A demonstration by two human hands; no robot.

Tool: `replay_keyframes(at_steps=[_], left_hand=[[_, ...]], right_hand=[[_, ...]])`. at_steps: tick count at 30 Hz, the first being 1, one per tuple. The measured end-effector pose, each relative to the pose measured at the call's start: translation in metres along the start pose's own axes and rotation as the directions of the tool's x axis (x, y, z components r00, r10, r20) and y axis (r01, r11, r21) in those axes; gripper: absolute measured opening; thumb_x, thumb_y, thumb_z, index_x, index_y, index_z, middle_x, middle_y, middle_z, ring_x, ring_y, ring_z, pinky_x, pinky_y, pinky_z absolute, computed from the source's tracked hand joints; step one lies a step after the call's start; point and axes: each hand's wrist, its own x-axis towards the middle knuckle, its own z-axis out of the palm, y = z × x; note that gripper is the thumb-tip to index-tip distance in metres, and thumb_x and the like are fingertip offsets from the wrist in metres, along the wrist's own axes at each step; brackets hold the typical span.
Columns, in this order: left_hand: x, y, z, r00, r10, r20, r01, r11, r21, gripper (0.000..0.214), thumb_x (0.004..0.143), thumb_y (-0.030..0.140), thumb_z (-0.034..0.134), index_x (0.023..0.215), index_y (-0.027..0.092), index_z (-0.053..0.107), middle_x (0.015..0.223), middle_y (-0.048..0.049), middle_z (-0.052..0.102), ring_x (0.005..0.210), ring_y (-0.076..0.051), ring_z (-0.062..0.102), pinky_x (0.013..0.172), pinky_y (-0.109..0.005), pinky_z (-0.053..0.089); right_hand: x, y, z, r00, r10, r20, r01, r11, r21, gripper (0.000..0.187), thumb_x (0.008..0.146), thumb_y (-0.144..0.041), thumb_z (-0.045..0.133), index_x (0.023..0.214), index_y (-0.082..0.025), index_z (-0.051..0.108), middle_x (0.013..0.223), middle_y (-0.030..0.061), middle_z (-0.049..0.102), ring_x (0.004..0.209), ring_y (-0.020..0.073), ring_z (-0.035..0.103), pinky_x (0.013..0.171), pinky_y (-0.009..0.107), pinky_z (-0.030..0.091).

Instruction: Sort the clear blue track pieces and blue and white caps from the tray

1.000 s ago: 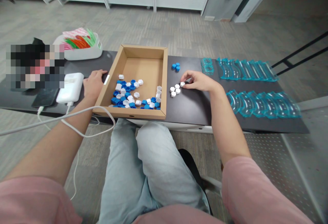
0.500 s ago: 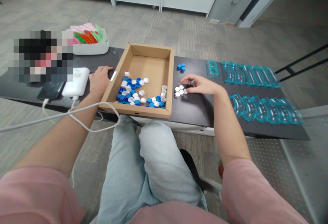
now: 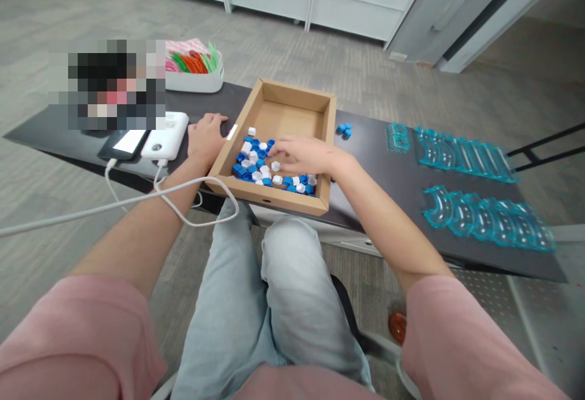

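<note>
Inside the cardboard box lie several loose blue and white hexagonal pieces, mostly heaped toward its near side. My right hand reaches over the box's right wall, palm down, its fingers apart above the pieces; I cannot see anything held in it. Flat on the dark table beside the box's left wall rests my left hand, fingers stretched out and holding nothing. A small group of blue pieces sits on the table to the right of the box. My right hand and wrist cover the spot where white pieces lay.
Rows of clear teal plastic parts lie on the right of the table. A white power bank and a phone are at the left, their white cable crossing over my left forearm. Behind them stands a white basket of colourful strips.
My right hand has moved left from the white pieces on the table into the box. My left hand stays beside the box. The whole view has shifted.
</note>
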Motion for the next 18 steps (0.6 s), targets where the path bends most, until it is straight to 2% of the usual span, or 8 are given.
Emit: replay_keyframes(at_steps=[2, 4, 6, 8, 10, 13, 16, 18], left_hand=[[0.000, 0.000, 0.000, 1.000, -0.003, 0.002, 0.003, 1.000, -0.008, 0.064, 0.109, 0.049, 0.056, 0.167, 0.028, 0.074, 0.176, -0.0180, 0.070, 0.164, -0.045, 0.060, 0.137, -0.061, 0.042], [-0.001, 0.001, -0.001, 1.000, -0.008, 0.008, 0.008, 1.000, -0.009, 0.065, 0.110, 0.049, 0.053, 0.168, 0.027, 0.073, 0.177, -0.0184, 0.068, 0.165, -0.045, 0.059, 0.138, -0.060, 0.041], [-0.001, 0.002, -0.002, 1.000, -0.012, 0.021, 0.012, 1.000, -0.007, 0.066, 0.111, 0.050, 0.051, 0.168, 0.026, 0.073, 0.179, -0.0188, 0.067, 0.167, -0.044, 0.058, 0.139, -0.059, 0.039], [-0.002, 0.003, -0.004, 0.999, -0.016, 0.034, 0.016, 1.000, -0.007, 0.067, 0.112, 0.052, 0.050, 0.170, 0.027, 0.071, 0.179, -0.0193, 0.066, 0.168, -0.043, 0.058, 0.140, -0.057, 0.039], [-0.003, 0.004, -0.006, 0.999, -0.021, 0.043, 0.021, 1.000, -0.006, 0.067, 0.112, 0.053, 0.051, 0.172, 0.028, 0.070, 0.180, -0.0193, 0.065, 0.169, -0.043, 0.057, 0.140, -0.056, 0.038], [-0.004, 0.005, -0.008, 0.998, -0.019, 0.056, 0.019, 1.000, 0.002, 0.066, 0.113, 0.049, 0.053, 0.172, 0.027, 0.069, 0.182, -0.0196, 0.064, 0.171, -0.042, 0.056, 0.141, -0.055, 0.038], [-0.003, 0.004, -0.010, 0.997, 0.004, 0.083, -0.005, 1.000, 0.010, 0.065, 0.113, 0.039, 0.052, 0.173, 0.017, 0.066, 0.183, -0.0228, 0.063, 0.171, -0.041, 0.055, 0.140, -0.058, 0.037], [-0.002, 0.003, -0.010, 0.996, 0.007, 0.093, -0.008, 1.000, 0.015, 0.065, 0.113, 0.036, 0.052, 0.173, 0.014, 0.064, 0.183, -0.0236, 0.062, 0.171, -0.042, 0.055, 0.139, -0.060, 0.037]], right_hand=[[0.017, -0.005, 0.009, 0.997, 0.027, 0.071, -0.025, 0.999, -0.034, 0.024, 0.095, -0.012, 0.078, 0.116, -0.022, 0.082, 0.118, 0.0096, 0.081, 0.105, 0.0266, 0.072, 0.091, 0.036, 0.053], [0.018, -0.005, 0.011, 0.997, 0.027, 0.069, -0.027, 1.000, 0.002, 0.021, 0.094, -0.011, 0.077, 0.110, -0.022, 0.081, 0.110, 0.0074, 0.081, 0.100, 0.0255, 0.071, 0.090, 0.035, 0.053], [0.004, 0.000, 0.004, 0.999, 0.039, -0.015, -0.037, 0.994, 0.100, 0.018, 0.098, -0.020, 0.078, 0.115, -0.024, 0.081, 0.107, 0.0055, 0.081, 0.099, 0.0256, 0.070, 0.092, 0.037, 0.055], [-0.023, 0.010, -0.009, 0.982, 0.100, -0.159, -0.065, 0.975, 0.212, 0.022, 0.103, -0.034, 0.078, 0.124, -0.027, 0.081, 0.111, 0.0053, 0.082, 0.101, 0.0269, 0.070, 0.096, 0.041, 0.057], [-0.057, 0.025, -0.023, 0.928, 0.199, -0.316, -0.101, 0.948, 0.301, 0.030, 0.106, -0.048, 0.076, 0.129, -0.029, 0.082, 0.120, 0.0068, 0.083, 0.108, 0.0292, 0.071, 0.100, 0.044, 0.058], [-0.109, 0.053, -0.032, 0.798, 0.372, -0.475, -0.187, 0.901, 0.391, 0.039, 0.102, -0.064, 0.077, 0.121, -0.031, 0.083, 0.121, 0.0080, 0.083, 0.112, 0.0321, 0.072, 0.103, 0.048, 0.060], [-0.151, 0.080, -0.021, 0.693, 0.491, -0.527, -0.269, 0.855, 0.443, 0.046, 0.090, -0.073, 0.088, 0.106, -0.032, 0.077, 0.107, 0.0059, 0.081, 0.103, 0.0312, 0.072, 0.099, 0.049, 0.061], [-0.169, 0.093, -0.008, 0.667, 0.531, -0.523, -0.307, 0.835, 0.456, 0.050, 0.083, -0.075, 0.094, 0.099, -0.031, 0.073, 0.099, 0.0041, 0.079, 0.095, 0.0291, 0.071, 0.094, 0.047, 0.062]])
